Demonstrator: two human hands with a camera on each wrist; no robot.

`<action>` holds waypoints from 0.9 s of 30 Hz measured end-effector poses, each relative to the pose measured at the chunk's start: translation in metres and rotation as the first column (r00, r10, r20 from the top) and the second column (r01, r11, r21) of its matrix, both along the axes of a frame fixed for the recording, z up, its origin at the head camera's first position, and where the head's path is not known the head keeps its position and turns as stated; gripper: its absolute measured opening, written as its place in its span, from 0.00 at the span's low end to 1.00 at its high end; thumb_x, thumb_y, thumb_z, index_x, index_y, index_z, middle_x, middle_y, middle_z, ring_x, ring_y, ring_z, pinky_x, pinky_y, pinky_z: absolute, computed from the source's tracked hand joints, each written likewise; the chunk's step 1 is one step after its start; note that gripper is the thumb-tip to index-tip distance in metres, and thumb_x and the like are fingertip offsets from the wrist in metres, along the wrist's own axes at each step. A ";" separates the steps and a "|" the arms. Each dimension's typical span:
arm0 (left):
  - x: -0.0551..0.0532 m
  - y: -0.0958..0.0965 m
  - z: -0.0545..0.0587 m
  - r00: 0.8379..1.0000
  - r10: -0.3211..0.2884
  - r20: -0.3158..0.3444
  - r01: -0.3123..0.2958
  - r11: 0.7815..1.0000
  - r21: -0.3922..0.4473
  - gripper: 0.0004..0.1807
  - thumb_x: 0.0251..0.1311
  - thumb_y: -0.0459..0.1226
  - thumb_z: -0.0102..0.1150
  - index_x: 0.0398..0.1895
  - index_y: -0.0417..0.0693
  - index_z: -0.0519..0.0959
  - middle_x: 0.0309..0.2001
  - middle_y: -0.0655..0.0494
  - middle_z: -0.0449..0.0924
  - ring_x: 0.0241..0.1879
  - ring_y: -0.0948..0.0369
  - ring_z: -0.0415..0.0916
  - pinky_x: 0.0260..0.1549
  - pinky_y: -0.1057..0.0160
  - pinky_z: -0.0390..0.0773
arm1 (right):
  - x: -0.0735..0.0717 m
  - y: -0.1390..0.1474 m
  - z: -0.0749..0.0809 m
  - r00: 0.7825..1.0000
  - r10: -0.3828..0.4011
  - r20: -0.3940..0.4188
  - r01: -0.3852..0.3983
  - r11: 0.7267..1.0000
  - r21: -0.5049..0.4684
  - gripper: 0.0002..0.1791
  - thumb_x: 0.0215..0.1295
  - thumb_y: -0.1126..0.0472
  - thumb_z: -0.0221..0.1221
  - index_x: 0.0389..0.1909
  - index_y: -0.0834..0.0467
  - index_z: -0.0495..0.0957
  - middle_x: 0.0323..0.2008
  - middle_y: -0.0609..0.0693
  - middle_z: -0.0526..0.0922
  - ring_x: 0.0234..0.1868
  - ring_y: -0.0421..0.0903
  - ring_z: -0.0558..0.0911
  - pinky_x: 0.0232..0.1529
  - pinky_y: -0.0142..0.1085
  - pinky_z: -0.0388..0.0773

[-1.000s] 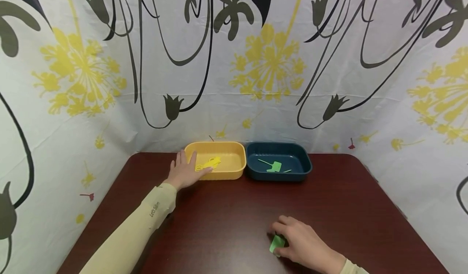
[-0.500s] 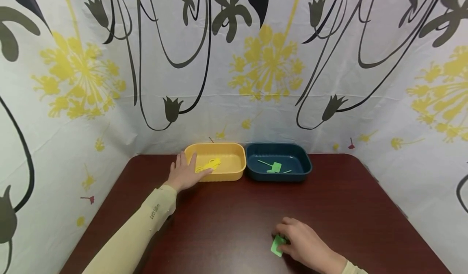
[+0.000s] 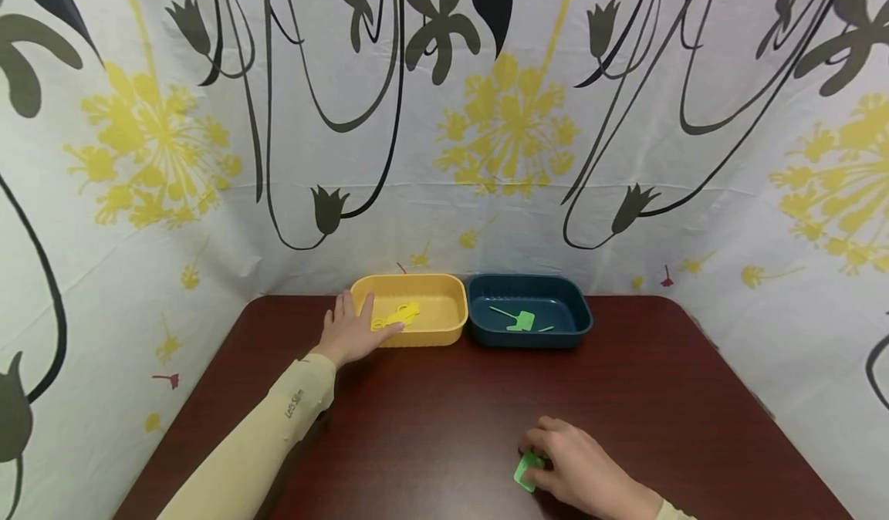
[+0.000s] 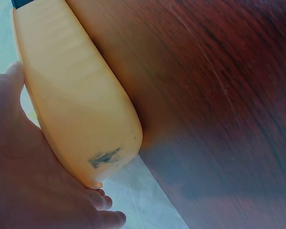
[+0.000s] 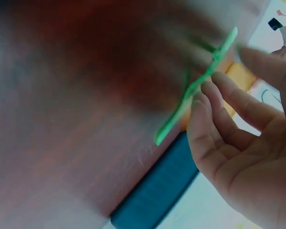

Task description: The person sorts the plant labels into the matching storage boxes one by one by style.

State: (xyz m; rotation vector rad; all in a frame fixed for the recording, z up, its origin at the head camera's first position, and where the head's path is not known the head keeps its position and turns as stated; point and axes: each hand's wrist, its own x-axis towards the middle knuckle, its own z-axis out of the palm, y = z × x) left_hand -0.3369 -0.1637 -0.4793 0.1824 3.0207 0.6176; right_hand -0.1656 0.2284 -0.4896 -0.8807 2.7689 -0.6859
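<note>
My left hand lies spread over the left end of the yellow tray, its fingers straight along the rim. Inside that tray are small bright yellow pieces. The left wrist view shows the palm against the tray's outer wall. Near the front of the table my right hand pinches a flat light green piece between thumb and fingers. Edge-on in the right wrist view, the green piece looks thin and slightly bent, with short stubs on one side.
A dark blue tray stands right beside the yellow one, holding a few green pieces. Both sit at the back of the dark red wooden table. A white patterned cloth hangs behind and at the sides.
The green piece has turned slightly in my right fingers, and that hand has shifted a little. My left hand stays at the yellow tray.
</note>
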 end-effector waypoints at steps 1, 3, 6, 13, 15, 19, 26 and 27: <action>0.000 0.000 0.000 1.000 0.001 0.000 -0.001 1.000 -0.001 0.62 0.56 0.78 0.42 0.82 0.48 0.43 0.78 0.30 0.25 0.76 0.35 0.26 0.68 0.31 0.35 | 0.000 0.000 0.001 1.000 0.005 0.008 -0.005 1.000 0.008 0.12 0.57 0.49 0.73 0.40 0.43 0.83 0.33 0.34 0.73 0.32 0.33 0.73 0.30 0.30 0.73; -0.001 0.000 0.000 1.000 0.002 0.002 -0.002 1.000 -0.001 0.63 0.55 0.79 0.42 0.82 0.47 0.43 0.77 0.29 0.26 0.76 0.35 0.26 0.68 0.31 0.35 | 0.001 0.000 0.004 1.000 0.015 0.013 -0.015 1.000 0.027 0.17 0.54 0.46 0.75 0.42 0.44 0.83 0.33 0.34 0.73 0.31 0.33 0.71 0.29 0.30 0.72; 0.000 -0.001 0.001 1.000 0.005 0.002 -0.005 1.000 0.003 0.63 0.55 0.79 0.42 0.82 0.48 0.43 0.78 0.30 0.27 0.76 0.35 0.26 0.68 0.31 0.36 | 0.002 -0.001 0.005 1.000 0.022 0.009 -0.023 0.998 0.053 0.20 0.50 0.46 0.77 0.42 0.45 0.83 0.33 0.35 0.72 0.31 0.32 0.70 0.29 0.30 0.72; 0.000 0.000 0.000 1.000 0.004 0.004 -0.004 1.000 0.007 0.63 0.54 0.79 0.42 0.82 0.49 0.43 0.78 0.31 0.26 0.77 0.36 0.26 0.69 0.32 0.36 | 0.000 -0.001 0.003 0.999 0.021 0.026 -0.022 0.998 0.052 0.19 0.49 0.48 0.78 0.40 0.43 0.82 0.32 0.35 0.72 0.31 0.34 0.71 0.29 0.30 0.73; 0.000 0.000 0.000 1.000 0.004 0.004 -0.004 1.000 0.006 0.63 0.54 0.79 0.42 0.82 0.49 0.42 0.78 0.31 0.27 0.77 0.36 0.26 0.69 0.32 0.36 | -0.001 0.000 0.003 0.999 0.025 0.025 -0.026 0.998 0.051 0.18 0.49 0.47 0.78 0.38 0.41 0.81 0.32 0.34 0.71 0.31 0.34 0.71 0.30 0.30 0.72; -0.001 0.000 0.000 1.000 0.004 0.000 -0.004 1.000 0.006 0.64 0.53 0.80 0.41 0.82 0.49 0.43 0.78 0.31 0.26 0.77 0.36 0.26 0.69 0.32 0.36 | -0.003 0.002 0.001 0.999 0.037 -0.003 -0.037 0.998 0.050 0.17 0.49 0.45 0.77 0.35 0.39 0.80 0.31 0.34 0.71 0.31 0.33 0.71 0.29 0.29 0.72; -0.001 -0.001 0.000 1.000 0.004 -0.001 -0.004 1.000 0.012 0.64 0.53 0.80 0.41 0.82 0.49 0.43 0.78 0.31 0.27 0.77 0.36 0.26 0.69 0.32 0.36 | -0.003 0.004 -0.001 1.000 0.020 0.017 -0.021 0.998 0.051 0.15 0.50 0.40 0.74 0.31 0.39 0.79 0.30 0.34 0.70 0.29 0.33 0.69 0.28 0.30 0.70; -0.001 -0.001 0.000 1.000 0.004 -0.001 -0.004 1.000 0.013 0.64 0.53 0.80 0.42 0.82 0.49 0.43 0.78 0.31 0.27 0.77 0.36 0.26 0.69 0.32 0.36 | -0.003 0.005 -0.001 1.000 0.012 0.021 -0.013 0.999 0.053 0.16 0.50 0.40 0.74 0.30 0.39 0.78 0.30 0.34 0.69 0.29 0.33 0.69 0.27 0.30 0.70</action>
